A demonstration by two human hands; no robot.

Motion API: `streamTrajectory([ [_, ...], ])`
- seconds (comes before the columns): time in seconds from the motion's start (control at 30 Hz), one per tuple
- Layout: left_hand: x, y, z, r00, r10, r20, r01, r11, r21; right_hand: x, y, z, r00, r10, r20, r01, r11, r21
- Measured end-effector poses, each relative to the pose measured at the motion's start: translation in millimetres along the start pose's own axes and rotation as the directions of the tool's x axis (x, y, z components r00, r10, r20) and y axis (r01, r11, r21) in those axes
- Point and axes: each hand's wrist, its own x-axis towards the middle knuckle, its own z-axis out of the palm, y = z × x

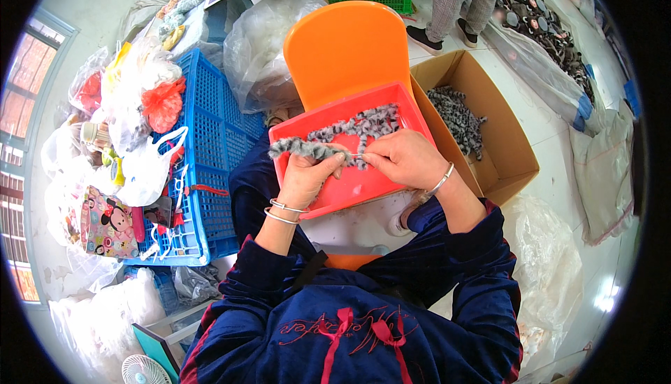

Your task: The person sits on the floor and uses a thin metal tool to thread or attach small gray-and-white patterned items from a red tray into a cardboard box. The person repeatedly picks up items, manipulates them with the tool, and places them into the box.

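**Both hands on a fuzzy grey strip over the red tray**

Left hand (305, 174) has its fingers closed around a fuzzy grey strip (302, 148), held just above the red tray (349, 188). Right hand (405, 159) pinches tight at the strip's end, fingertips meeting the left. More grey pieces (374, 122) lie in the tray; an orange chair (346, 48) stands behind, a cardboard box (503, 153) alongside.
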Motion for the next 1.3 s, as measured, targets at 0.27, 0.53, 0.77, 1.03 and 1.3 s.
streamTrajectory([
  [0.27, -2, -2, 2, 0.997, -0.062, 0.041, 0.068, 0.982, -0.175, -1, 9, 8, 0.991, 0.095, 0.093, -0.122, 0.93, 0.347],
  [0.53, -7, 6, -1, 0.999, -0.022, 0.028, 0.017, 0.984, 0.176, 1, 4, 15, 0.998, -0.006, 0.066, 0.004, 1.0, 0.027],
  [0.77, -7, 6, -1, 0.998, -0.055, 0.034, 0.055, 0.998, 0.004, 5, 1, 26, 0.993, 0.067, 0.093, -0.102, 0.888, 0.449],
  [1.03, -8, -9, -1, 0.999, 0.011, -0.032, -0.014, 0.993, -0.114, 9, -11, 32, 0.986, 0.166, 0.024, -0.158, 0.864, 0.477],
  [1.3, -8, -5, 0, 0.998, 0.019, -0.066, -0.012, 0.994, 0.106, 8, -7, 37, 0.973, 0.228, 0.03, -0.21, 0.826, 0.524],
])
